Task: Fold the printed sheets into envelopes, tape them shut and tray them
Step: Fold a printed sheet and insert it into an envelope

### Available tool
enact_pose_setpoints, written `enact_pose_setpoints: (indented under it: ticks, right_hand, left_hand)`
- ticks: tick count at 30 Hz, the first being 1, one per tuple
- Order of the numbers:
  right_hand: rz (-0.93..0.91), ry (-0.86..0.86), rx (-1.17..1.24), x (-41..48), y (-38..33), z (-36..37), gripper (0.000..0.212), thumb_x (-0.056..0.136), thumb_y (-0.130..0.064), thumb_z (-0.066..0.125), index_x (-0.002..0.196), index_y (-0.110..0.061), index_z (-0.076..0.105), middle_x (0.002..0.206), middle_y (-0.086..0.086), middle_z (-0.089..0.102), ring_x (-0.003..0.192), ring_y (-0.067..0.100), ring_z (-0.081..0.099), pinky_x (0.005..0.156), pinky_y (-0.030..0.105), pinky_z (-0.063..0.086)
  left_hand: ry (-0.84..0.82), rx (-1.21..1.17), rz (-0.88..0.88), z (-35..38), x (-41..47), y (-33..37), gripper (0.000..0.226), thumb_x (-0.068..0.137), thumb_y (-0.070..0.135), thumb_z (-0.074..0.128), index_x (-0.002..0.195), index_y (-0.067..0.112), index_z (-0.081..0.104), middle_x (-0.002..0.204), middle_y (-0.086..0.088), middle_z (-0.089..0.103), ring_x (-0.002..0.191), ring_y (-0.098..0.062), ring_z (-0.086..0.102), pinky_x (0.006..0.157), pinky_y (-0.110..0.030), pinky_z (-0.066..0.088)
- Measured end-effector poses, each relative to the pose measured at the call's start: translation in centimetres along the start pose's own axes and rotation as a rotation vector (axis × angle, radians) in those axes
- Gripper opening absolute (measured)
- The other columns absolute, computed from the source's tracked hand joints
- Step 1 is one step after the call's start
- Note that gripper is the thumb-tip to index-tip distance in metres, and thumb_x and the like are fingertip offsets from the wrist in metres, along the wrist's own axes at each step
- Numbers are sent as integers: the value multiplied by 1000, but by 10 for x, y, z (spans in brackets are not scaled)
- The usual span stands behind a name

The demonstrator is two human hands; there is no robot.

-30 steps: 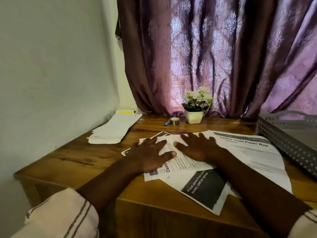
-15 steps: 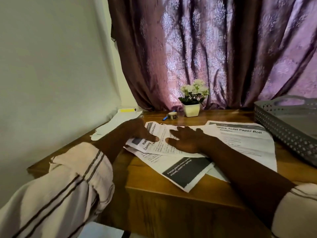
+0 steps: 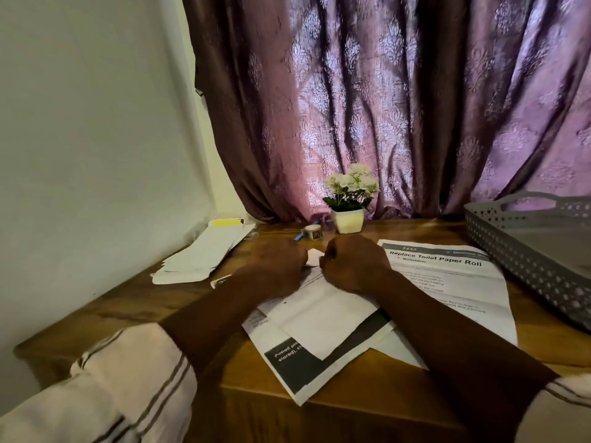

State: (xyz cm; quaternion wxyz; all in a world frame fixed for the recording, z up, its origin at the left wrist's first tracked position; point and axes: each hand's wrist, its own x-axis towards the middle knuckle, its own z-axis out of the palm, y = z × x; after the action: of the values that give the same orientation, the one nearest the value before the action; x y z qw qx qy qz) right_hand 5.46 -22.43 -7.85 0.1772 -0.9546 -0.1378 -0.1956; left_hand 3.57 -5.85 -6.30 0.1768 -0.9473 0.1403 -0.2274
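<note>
Printed sheet (image 3: 326, 321) blank side up on wooden table (image 3: 409, 230), far edge pinched between curled left hand (image 3: 278, 263) and right hand (image 3: 351, 263)

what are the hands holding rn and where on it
The left hand and the right hand both pinch the top sheet at its far edge.

Polished wood table (image 3: 121, 302), matt paper sheets (image 3: 447, 282), a perforated grey plastic tray (image 3: 524, 260) at right (dull, not glossy), sheeny patterned cloth curtain (image 3: 383, 91).
</note>
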Motion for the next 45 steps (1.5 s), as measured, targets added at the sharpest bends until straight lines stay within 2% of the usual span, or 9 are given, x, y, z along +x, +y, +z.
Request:
enact_pose_setpoints:
  ticks: [4, 9, 17, 20, 25, 33, 39, 43, 45]
  right_hand:
    - [-132, 68, 196, 6, 6, 10, 38, 93, -34, 60, 131, -31, 62, 130, -1, 62, 119, 23, 59, 94, 36, 50]
    - [-197, -310, 297, 13, 2, 26, 42, 106, -36, 42, 147, -38, 50, 147, 0, 57, 132, 23, 53, 109, 37, 42]
    - [-144, -368, -131, 10, -1, 27, 82, 97, -74, 18, 163, -23, 18, 170, 5, 18, 154, 27, 22, 123, 48, 23]
    - [-71, -359, -172, 10, 1, 26, 95, 91, -82, 16, 162, -19, 18, 170, 6, 18, 154, 29, 23, 122, 52, 23]
    - [-28, -307, -194, 11, 2, 28, 96, 90, -84, 17, 156, -16, 33, 165, 8, 31, 149, 29, 33, 119, 54, 26]
    - [-16, -267, -159, 15, 4, 30, 86, 92, -80, 28, 150, -18, 42, 157, 6, 42, 142, 28, 42, 115, 51, 34]
    - [68, 173, 379, 29, 18, 35, 78, 90, -62, 54, 156, -30, 28, 149, 7, 48, 134, 28, 49, 108, 47, 44]
    - [225, 347, 638, 34, 27, 24, 52, 98, -49, 55, 141, -20, 53, 137, 7, 61, 124, 25, 57, 98, 34, 44]
    - [289, 346, 785, 31, 30, 18, 37, 103, -46, 50, 115, -18, 72, 111, 6, 69, 106, 24, 62, 84, 30, 41]
  left_hand:
    - [-14, -213, -32, 28, -5, 5, 29, 100, 34, 46, 109, 22, 71, 107, -6, 73, 98, -29, 69, 75, -36, 50]
    - [-131, -702, 70, 38, -14, -4, 38, 103, 37, 41, 130, 21, 61, 135, -6, 64, 122, -24, 59, 105, -43, 46]
    - [-382, -661, -19, 22, -47, -24, 82, 98, 73, 29, 163, 24, 22, 171, 4, 16, 157, -19, 19, 127, -38, 18]
    - [-369, -634, -104, 11, -64, -31, 71, 100, 66, 35, 155, 22, 40, 164, 0, 36, 149, -21, 36, 118, -36, 30]
    - [-145, -552, -172, 11, -44, -42, 41, 87, 66, 64, 100, 27, 65, 98, 9, 67, 98, -16, 64, 83, -35, 53]
    - [-771, -664, -246, 2, 35, -72, 68, 60, 52, 94, 114, 17, 71, 115, -3, 73, 106, -24, 70, 86, -33, 58]
    - [-162, -707, -149, 39, 43, -67, 61, 54, 60, 84, 107, 34, 65, 110, 9, 71, 104, -19, 68, 87, -33, 54]
    - [112, -486, -63, 47, 40, -54, 57, 71, 53, 70, 125, 37, 63, 119, 9, 73, 109, -20, 68, 88, -34, 53]
    - [206, -479, -3, 41, 38, -46, 33, 80, 39, 70, 111, 28, 67, 112, 5, 73, 105, -24, 67, 77, -30, 44]
